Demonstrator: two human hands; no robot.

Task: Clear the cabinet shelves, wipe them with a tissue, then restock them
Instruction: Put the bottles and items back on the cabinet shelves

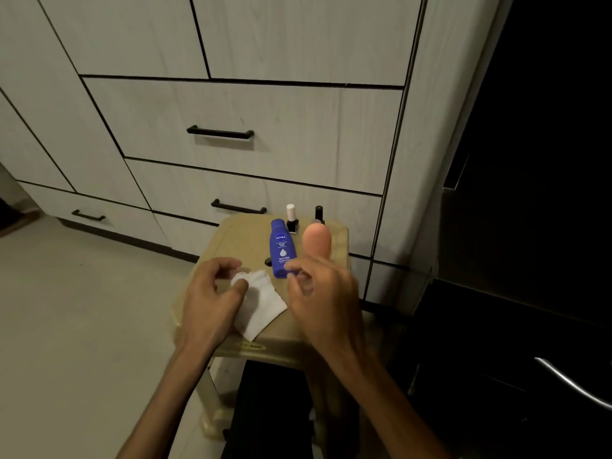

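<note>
Left hand (212, 293): fingers curled, thumb and fingertips pinching the upper edge of a white tissue (260, 304), which lies flat on the beige plastic stool (245, 240). Right hand (323, 293): fingers loosely bent over the stool, just beside the foot of the blue lotion bottle (280, 248); whether it touches or grips anything cannot be told. Bottle lies on the stool top. Peach tube (317, 240) just beyond the right hand. Behind: two nail polish bottles, white-capped (291, 219) and black-capped (319, 214). Cabinet (231, 114) drawers and doors closed
</note>
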